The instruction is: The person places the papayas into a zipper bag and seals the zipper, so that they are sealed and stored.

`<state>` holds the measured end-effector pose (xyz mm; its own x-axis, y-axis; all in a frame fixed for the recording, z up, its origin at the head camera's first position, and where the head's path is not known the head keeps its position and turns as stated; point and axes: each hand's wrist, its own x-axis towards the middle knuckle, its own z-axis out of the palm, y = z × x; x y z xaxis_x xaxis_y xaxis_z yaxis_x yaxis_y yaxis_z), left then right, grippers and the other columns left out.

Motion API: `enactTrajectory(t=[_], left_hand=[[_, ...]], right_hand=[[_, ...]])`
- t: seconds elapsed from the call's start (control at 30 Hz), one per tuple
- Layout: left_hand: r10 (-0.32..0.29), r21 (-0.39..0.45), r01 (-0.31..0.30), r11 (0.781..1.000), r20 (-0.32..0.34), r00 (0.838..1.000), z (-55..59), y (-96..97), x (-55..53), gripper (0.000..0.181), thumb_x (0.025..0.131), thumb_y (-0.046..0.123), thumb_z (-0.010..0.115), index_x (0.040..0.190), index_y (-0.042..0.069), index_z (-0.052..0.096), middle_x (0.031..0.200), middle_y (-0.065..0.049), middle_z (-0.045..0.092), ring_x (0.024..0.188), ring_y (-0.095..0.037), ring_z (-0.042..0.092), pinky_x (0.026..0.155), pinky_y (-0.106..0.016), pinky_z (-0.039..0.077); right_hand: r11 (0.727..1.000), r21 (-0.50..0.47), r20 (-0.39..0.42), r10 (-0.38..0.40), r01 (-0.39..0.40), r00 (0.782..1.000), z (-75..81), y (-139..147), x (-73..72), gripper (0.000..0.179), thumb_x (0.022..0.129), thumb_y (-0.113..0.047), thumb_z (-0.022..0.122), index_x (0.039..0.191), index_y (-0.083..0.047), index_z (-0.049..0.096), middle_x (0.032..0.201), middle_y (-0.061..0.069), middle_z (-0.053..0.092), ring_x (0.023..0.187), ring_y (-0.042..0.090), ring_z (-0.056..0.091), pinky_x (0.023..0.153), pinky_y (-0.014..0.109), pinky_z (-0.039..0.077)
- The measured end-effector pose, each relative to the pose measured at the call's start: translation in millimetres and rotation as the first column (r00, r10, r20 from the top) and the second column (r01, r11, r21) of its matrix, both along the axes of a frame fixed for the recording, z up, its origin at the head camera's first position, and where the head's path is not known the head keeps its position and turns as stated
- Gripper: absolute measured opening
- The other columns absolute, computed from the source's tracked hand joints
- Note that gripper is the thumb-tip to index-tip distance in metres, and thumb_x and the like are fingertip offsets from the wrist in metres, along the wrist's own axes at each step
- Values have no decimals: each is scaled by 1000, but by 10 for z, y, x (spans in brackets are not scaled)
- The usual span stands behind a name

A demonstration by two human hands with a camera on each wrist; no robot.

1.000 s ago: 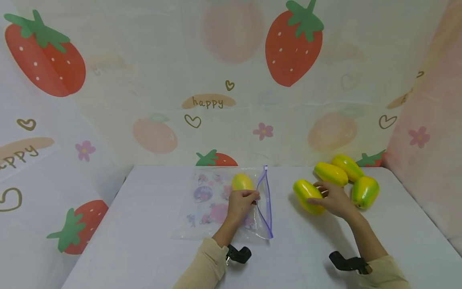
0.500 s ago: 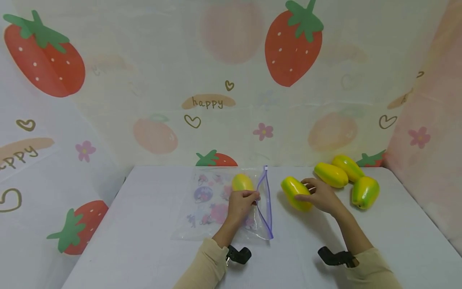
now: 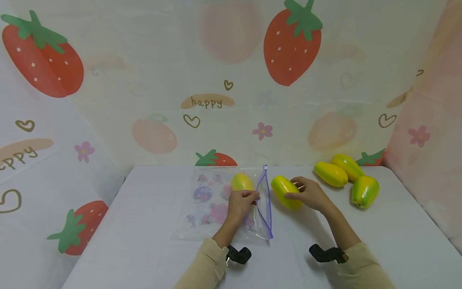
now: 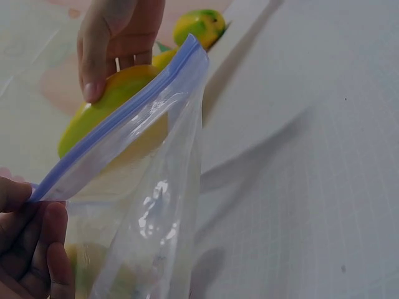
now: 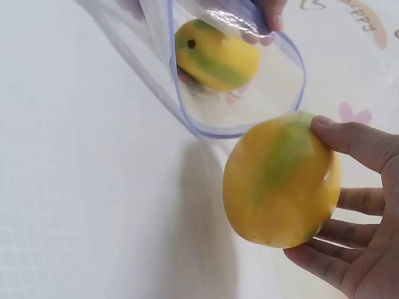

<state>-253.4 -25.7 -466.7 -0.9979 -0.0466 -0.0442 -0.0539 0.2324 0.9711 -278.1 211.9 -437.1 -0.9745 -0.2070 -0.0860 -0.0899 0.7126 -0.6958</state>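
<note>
My left hand pinches the upper edge of a clear printed zip bag, and its purple-trimmed mouth gapes toward the right. Inside the bag lies one yellow-green papaya, which also shows through the opening in the right wrist view. A second papaya is gripped by my right hand, thumb on one side and fingers on the other. That papaya is just outside the bag's mouth, and in the left wrist view it appears partly behind the purple zip strip.
Several more papayas lie grouped at the back right of the white table. A fruit-patterned cloth hangs behind the table. Black wrist cameras stick out from both wrists.
My right hand has carried the papaya leftward, from near the group of papayas to the bag's mouth. My left hand has stayed in place on the bag.
</note>
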Motion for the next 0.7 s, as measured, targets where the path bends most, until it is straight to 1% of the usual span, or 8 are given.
enactTrajectory(t=[0.13, 0.3, 0.57, 0.7], left_hand=[[0, 6, 0, 1000, -15, 1000, 7, -1, 8, 23, 92, 21, 67, 94, 1, 77, 84, -12, 75, 67, -9, 60, 71, -25, 55], [0, 8, 0, 1000, -19, 1000, 5, -8, 14, 24, 91, 21, 67, 93, 0, 77, 83, -11, 75, 66, -8, 60, 69, -24, 55], [0, -14, 0, 1000, -13, 1000, 9, -12, 16, 25, 90, 25, 68, 96, 2, 77, 79, -9, 73, 68, -9, 60, 69, -23, 54], [-5, -22, 5, 1000, -8, 1000, 33, -10, 22, 25, 90, 24, 68, 98, 2, 77, 80, -9, 74, 70, -10, 60, 69, -24, 54]], right_hand=[[1000, -5, 11, 1, -1, 1000, -2, -64, -17, 67, 83, -41, 74, 133, -1, 53, 128, 25, 58, 111, 37, 59, 90, 44, 55], [1000, -30, 23, 9, -8, 1000, -27, -157, -43, 67, 82, -40, 75, 132, -1, 53, 127, 25, 58, 110, 36, 59, 91, 44, 55], [998, -57, 7, 34, -34, 999, -63, -324, -80, 64, 82, -40, 75, 130, -3, 56, 126, 23, 60, 108, 35, 60, 90, 43, 56], [996, -75, -21, 46, -47, 999, -85, -386, -91, 60, 83, -38, 75, 126, -1, 58, 124, 23, 61, 106, 35, 62, 88, 43, 56]])
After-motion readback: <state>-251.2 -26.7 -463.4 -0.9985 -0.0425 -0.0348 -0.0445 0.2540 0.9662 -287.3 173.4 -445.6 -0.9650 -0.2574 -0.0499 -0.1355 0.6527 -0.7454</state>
